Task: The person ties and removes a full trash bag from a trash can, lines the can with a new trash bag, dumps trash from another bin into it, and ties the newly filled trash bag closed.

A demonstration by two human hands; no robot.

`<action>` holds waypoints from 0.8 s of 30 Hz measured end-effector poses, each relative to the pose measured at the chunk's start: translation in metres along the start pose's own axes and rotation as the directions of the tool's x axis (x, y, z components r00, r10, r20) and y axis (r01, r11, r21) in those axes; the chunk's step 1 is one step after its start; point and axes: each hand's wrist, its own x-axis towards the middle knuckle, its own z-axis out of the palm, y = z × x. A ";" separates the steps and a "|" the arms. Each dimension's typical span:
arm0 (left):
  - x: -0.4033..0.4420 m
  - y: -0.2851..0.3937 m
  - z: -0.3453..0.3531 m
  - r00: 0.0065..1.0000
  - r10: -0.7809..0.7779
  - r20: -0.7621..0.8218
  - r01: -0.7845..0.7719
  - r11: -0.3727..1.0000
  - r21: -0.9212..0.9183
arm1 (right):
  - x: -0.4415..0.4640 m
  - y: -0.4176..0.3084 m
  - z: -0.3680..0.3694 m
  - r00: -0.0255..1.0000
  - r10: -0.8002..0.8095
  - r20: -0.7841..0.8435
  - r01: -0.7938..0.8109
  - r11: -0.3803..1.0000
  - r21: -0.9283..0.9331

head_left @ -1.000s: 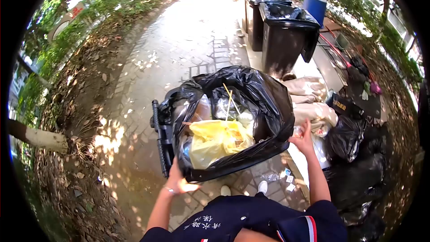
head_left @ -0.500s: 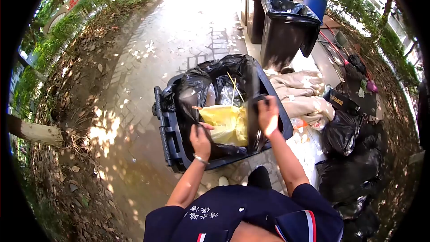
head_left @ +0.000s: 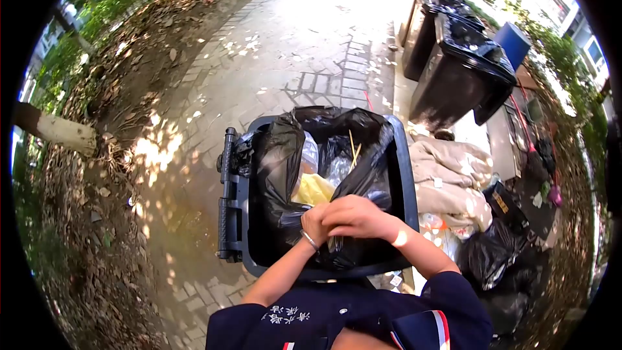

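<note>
Left: we see the open bin (head_left: 241, 217), black liner (head_left: 278, 150) inside | Centre: yellow bag (head_left: 313, 189) in liner; our left hand (head_left: 315, 221) clamped on liner's near edge | Our right hand (head_left: 356, 216) against it, fingers curled, grip we cannot tell | Right: beige cloth (head_left: 453, 167)

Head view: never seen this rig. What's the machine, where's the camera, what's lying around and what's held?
No machine: these are a person's bare hands, seen from one head-worn camera looking forward and down. An open bin stands on the paved path, with a yellow bag inside its black liner. Beige cloth lies to the right. The left hand seems closed on gathered liner; the right hand meets it, its grip unclear.
</note>
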 end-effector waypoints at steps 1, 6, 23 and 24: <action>0.008 -0.003 0.007 0.990 -0.144 -0.009 0.144 0.980 0.138 | -0.006 0.014 -0.010 0.984 0.018 -0.176 0.004 0.993 0.122; 0.040 -0.041 0.020 0.865 -0.429 0.261 0.280 0.844 0.458 | -0.049 0.148 -0.017 0.378 0.707 -0.598 -0.550 0.691 0.469; 0.034 -0.029 0.010 0.987 -0.159 0.022 0.159 0.987 -0.001 | 0.009 0.102 0.035 0.456 0.739 -0.497 -0.255 0.643 0.722; 0.034 -0.019 0.007 0.997 -0.061 -0.043 0.057 0.995 -0.078 | 0.004 0.091 0.044 0.464 0.736 -0.494 -0.287 0.652 0.702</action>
